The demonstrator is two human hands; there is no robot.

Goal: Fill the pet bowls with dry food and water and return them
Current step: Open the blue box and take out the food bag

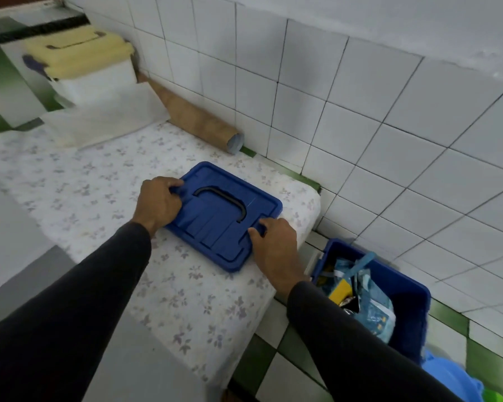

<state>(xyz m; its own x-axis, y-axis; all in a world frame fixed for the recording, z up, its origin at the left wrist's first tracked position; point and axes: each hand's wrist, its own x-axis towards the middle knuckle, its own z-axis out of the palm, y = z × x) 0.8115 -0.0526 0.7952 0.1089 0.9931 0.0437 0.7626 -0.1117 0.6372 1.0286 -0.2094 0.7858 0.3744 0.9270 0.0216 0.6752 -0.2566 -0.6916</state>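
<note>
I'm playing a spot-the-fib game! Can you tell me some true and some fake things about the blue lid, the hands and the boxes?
1. Both hands hold the blue lid. True: the left hand grips its far-left end, the right hand its near-right end.
2. The lid sits on the blue box. False: it lies on the flowery cover; the box stands open on the floor.
3. The blue box is empty. False: packets are inside.
4. A cardboard tube lies along the tiled wall. True.
5. The far container has a red lid. False: it is yellow.
</note>
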